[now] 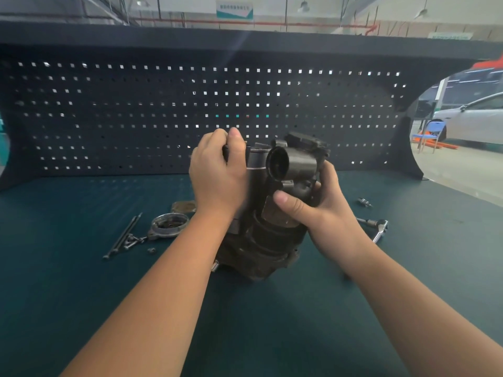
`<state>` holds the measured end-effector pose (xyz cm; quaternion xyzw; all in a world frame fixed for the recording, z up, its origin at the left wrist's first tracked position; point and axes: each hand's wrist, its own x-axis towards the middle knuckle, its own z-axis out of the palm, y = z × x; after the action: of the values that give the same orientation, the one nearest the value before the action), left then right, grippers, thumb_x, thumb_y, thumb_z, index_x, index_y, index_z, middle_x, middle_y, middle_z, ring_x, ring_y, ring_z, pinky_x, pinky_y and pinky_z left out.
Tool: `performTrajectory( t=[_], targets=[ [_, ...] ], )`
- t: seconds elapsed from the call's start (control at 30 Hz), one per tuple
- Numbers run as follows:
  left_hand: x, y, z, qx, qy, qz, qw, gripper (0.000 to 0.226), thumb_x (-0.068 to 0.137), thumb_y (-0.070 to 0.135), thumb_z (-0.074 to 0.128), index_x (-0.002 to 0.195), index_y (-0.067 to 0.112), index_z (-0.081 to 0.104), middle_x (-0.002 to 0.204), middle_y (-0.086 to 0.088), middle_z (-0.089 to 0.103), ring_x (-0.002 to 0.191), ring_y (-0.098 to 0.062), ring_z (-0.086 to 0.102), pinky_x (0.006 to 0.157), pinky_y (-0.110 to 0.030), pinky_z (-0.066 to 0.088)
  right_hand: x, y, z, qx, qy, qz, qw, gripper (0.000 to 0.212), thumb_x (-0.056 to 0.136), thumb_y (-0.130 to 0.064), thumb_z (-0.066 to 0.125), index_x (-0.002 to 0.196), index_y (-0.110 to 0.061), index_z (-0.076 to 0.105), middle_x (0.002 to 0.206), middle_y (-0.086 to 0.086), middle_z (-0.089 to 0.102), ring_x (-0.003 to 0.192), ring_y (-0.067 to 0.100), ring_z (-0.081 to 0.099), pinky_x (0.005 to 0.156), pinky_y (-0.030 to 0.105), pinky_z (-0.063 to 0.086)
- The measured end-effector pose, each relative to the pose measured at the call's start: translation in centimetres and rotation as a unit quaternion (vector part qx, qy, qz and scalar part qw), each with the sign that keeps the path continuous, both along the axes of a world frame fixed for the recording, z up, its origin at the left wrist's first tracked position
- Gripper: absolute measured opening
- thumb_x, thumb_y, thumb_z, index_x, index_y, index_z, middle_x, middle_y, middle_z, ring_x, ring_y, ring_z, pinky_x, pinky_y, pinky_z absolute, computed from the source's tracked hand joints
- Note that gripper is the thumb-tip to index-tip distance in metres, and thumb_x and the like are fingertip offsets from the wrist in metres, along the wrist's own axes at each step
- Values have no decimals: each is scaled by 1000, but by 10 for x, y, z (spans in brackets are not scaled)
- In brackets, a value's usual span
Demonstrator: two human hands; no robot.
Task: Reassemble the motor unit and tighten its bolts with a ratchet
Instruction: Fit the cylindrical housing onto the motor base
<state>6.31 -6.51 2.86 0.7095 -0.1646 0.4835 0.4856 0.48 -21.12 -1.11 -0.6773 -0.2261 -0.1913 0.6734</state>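
Person at a green tabletop (pixel 81 308) w/ a dark pegboard (pixel 136 110) behind. The motor unit (pixel 261 235), dark and grimy, stands upright at the tabletop's center, base on the mat. Left hand (pixel 217 175) grips its top left part, fingers curled round it. Right hand (pixel 318 202) grips the unit's right side, thumb pressed on the front. Left of the motor unit: long bolts (pixel 122 236), a round metal cover (pixel 168 225), a small flat plate (pixel 183 205). Right of it: a ratchet (pixel 377 227) lying flat, plus a socket (pixel 364 202) farther back.
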Motion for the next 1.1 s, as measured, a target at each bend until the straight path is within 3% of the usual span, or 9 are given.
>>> performTrajectory(
  t=[0.13, 0.33, 0.47, 0.67, 0.87, 1.1],
  targets=[
    [-1, 1, -1, 6, 3, 0, 1000, 59, 86, 54, 17, 72, 6, 49, 74, -1, 52, 72, -17, 46, 63, -30, 28, 0, 2, 2, 41, 1, -15, 999, 79, 66, -33, 81, 131, -20, 37, 118, 7, 68, 110, 23, 65, 94, 44, 53],
    [0, 2, -2, 3, 9, -12, 1000, 52, 87, 54, 19, 68, 10, 40, 66, 8, 40, 67, -16, 40, 62, -28, 25, -1, 0, 5, 77, 1, -24, 997, 73, 71, -27, 81, 131, -17, 40, 115, 6, 69, 106, 20, 67, 81, 26, 55],
    [0, 1, -2, -5, 11, -24, 1000, 53, 87, 55, 19, 68, 11, 41, 69, 5, 44, 68, -13, 41, 61, -26, 26, 0, 0, 5, 102, 18, -17, 994, 64, 73, -25, 76, 127, -17, 45, 114, 7, 69, 106, 23, 67, 84, 30, 54],
    [1, 2, -2, -5, 9, -28, 1000, 56, 87, 56, 19, 69, 8, 43, 71, -2, 47, 69, -16, 42, 63, -28, 27, 0, 1, 3, 62, 25, -16, 998, 77, 65, -34, 83, 130, -20, 43, 115, 8, 69, 106, 24, 67, 86, 35, 56],
    [1, 1, -3, -7, 8, -34, 999, 57, 86, 56, 20, 69, 7, 44, 71, -1, 47, 69, -15, 42, 63, -26, 27, -2, -1, 7, 63, 4, -39, 997, 75, 63, -38, 82, 127, -22, 46, 113, 4, 70, 107, 21, 67, 87, 35, 54],
    [3, 2, -3, -8, 15, -28, 999, 54, 85, 58, 20, 68, 11, 41, 71, 4, 46, 69, -13, 42, 62, -26, 28, -9, 8, 2, -38, 0, -47, 998, 84, 62, -43, 82, 132, -33, 38, 115, -2, 69, 106, 14, 67, 90, 41, 55]
  ],
)
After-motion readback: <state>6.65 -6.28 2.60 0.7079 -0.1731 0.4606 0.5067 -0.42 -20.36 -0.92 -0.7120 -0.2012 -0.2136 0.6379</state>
